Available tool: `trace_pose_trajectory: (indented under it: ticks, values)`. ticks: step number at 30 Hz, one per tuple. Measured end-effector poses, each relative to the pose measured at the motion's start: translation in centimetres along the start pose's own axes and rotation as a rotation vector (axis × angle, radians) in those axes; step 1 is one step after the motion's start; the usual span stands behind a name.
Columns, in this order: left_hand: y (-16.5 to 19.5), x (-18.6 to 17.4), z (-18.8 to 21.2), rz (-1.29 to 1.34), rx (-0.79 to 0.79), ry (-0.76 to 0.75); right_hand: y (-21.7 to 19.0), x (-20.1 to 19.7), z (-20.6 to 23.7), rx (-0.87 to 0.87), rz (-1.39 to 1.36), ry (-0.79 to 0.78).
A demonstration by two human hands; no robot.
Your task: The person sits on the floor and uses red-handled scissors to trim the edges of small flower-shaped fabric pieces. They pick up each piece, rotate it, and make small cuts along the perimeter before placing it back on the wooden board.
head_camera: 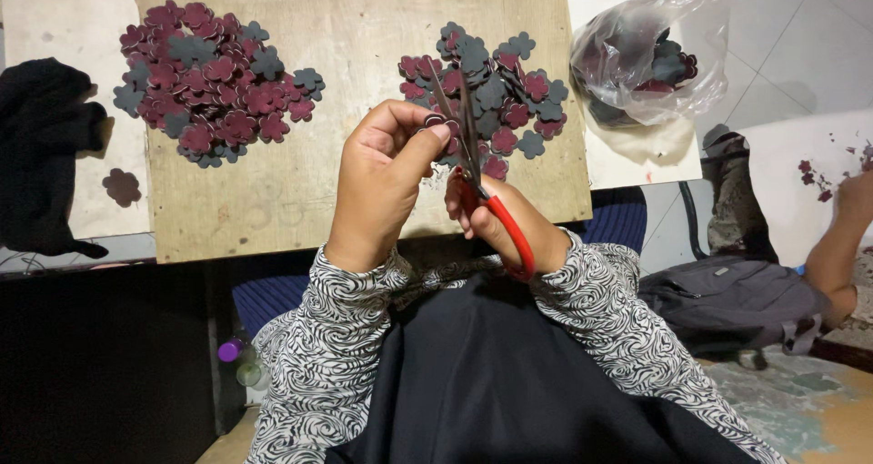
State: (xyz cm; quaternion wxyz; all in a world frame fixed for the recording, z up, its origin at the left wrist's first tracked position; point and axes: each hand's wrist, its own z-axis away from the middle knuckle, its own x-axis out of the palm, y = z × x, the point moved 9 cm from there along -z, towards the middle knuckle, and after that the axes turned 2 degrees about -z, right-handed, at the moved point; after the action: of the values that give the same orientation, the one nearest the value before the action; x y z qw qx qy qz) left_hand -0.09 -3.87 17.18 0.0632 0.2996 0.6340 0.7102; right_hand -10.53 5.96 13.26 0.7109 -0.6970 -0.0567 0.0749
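Observation:
My left hand [380,177] pinches a small maroon flower-shaped cutout [437,123] between thumb and fingers. My right hand [503,226] grips red-handled scissors [475,168], whose blades point up and away and meet the cutout. Both hands hover over the near edge of a wooden board [300,182]. On the board lie two heaps of maroon and grey flower cutouts, one at the far left [211,82] and one just behind my hands [509,91].
A clear plastic bag [650,59] with more cutouts lies at the far right. Black cloth [41,146] sits at the left, beside one loose cutout [122,186]. A grey backpack [727,300] and another person's arm [841,246] are at the right.

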Motion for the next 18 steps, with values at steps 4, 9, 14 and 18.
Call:
trace_pose_trajectory:
  ticks: [4,9,14,18]
  values:
    - [0.0,0.2,0.1,0.031,0.0,-0.004,0.1,0.1,-0.2,0.003,-0.022,0.023]
    - [0.1,0.7,0.2,0.108,0.053,-0.015,-0.4,0.2,-0.3,-0.03,-0.074,0.09]
    - [-0.1,1.0,0.4,0.117,0.065,-0.005,-0.8,0.2,-0.3,-0.038,-0.038,0.097]
    - [-0.3,1.0,0.3,0.09,0.071,0.018,-1.0,0.1,-0.2,-0.044,-0.014,0.106]
